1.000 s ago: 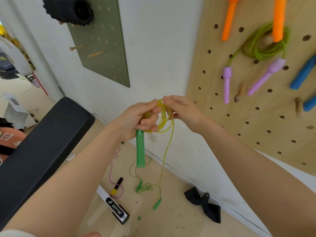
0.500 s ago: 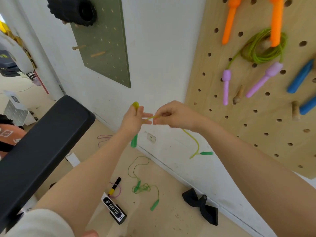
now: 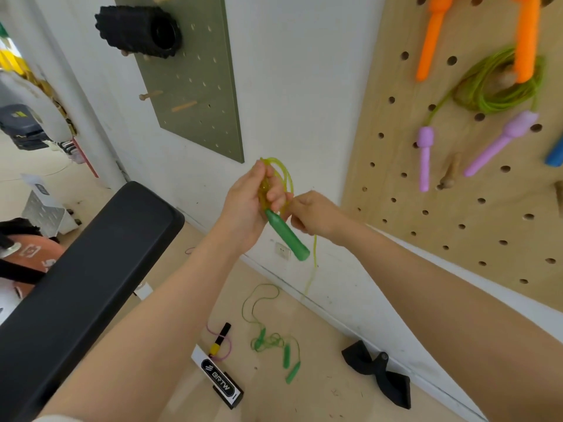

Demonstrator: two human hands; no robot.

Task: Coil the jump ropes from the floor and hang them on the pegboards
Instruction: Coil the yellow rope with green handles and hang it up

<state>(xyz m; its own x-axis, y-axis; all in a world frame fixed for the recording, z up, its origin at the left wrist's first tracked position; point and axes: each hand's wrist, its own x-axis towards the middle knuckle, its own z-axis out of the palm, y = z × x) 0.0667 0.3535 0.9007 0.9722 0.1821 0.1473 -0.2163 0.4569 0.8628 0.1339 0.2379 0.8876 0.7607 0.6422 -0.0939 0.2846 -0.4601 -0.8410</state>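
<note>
Our left hand (image 3: 248,205) grips the rope's coils (image 3: 278,181) and green handle (image 3: 286,234) together so loops stay gathered; our right hand (image 3: 310,213) seemingly pinches the trailing strand.

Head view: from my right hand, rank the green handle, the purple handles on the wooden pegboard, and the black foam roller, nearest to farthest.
1. green handle, just left of the right hand, gripped by the left hand.
2. purple handles, up right.
3. black foam roller, far upper left.

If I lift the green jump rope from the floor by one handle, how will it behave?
The green jump rope will probably hang limp: its thin cord lies in loose tangled loops. It seems light, being thin cord and small handles. The tangle may snag, so the other handles could come up together.
</note>
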